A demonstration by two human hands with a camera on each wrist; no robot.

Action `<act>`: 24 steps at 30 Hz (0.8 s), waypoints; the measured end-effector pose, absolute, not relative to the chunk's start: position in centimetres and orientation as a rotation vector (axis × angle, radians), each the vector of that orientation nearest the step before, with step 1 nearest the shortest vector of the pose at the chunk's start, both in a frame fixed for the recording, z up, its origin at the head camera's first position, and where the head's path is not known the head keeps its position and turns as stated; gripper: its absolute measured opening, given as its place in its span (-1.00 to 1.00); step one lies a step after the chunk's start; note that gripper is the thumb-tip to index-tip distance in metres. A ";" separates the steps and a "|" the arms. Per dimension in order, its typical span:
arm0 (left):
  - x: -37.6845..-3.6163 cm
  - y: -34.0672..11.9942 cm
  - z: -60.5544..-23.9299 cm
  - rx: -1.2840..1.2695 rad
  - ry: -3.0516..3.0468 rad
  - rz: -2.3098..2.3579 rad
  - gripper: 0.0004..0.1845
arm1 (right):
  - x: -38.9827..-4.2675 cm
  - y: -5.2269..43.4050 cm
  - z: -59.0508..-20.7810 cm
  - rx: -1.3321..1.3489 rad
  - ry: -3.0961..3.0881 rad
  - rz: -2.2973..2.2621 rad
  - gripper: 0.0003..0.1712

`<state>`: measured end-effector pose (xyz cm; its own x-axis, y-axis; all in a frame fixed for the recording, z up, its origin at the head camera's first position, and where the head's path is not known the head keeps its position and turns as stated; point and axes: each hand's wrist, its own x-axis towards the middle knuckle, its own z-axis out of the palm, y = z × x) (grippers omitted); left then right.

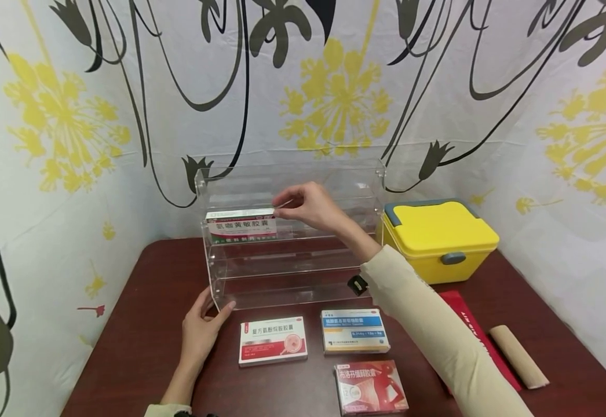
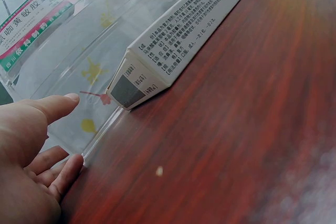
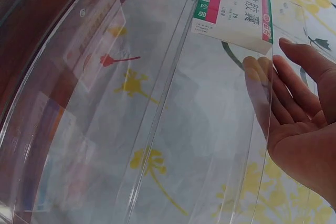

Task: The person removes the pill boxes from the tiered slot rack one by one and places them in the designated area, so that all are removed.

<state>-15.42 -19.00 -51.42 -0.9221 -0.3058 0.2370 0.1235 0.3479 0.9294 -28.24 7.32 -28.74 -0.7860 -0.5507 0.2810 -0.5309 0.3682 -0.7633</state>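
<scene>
We record the right hand [image 1: 310,205] raised at the top tier of the clear acrylic three-step display rack [image 1: 292,272], its arm in a cream sleeve [image 1: 428,330] reaching diagonally across the table. Its fingers are extended and loosely spread, their tips at the end of the green-and-white medicine box [image 1: 241,225] standing on that tier; the right wrist view shows the palm open just beside the box [image 3: 236,9], gripping nothing. The left hand [image 1: 201,330] lies relaxed, thumb and fingers straight against the rack's lower left front corner. Just right of this hand lie a red-and-white medicine box [image 1: 273,340] and a blue-and-white medicine box [image 1: 355,330], with a pink medicine box [image 1: 371,387] nearer the person. Beyond the right forearm stands a yellow plastic lidded case [image 1: 438,237]. All rest on a dark red-brown wooden table [image 1: 136,336], enclosed by white floral-print fabric walls [image 1: 73,116].
</scene>
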 end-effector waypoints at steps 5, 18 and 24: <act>-15.4 -18.9 -51.3 0.156 -2.236 -1.602 -0.29 | -28.4 7.2 -29.0 -1.026 2.586 -1.415 -0.77; -15.4 -19.0 -51.4 0.156 -2.242 -1.611 -0.29 | -28.8 6.5 -28.9 -0.921 2.626 -1.288 -0.72; -15.4 -19.0 -51.3 0.155 -2.244 -1.621 -0.30 | -29.0 6.5 -28.9 -0.900 2.607 -1.311 -0.74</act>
<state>-15.42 -19.00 -51.31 -0.9268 -0.2982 0.2284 0.1230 0.3334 0.9347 -28.98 6.52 -28.86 -0.8228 -0.5397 0.1780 -0.4647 0.4586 -0.7575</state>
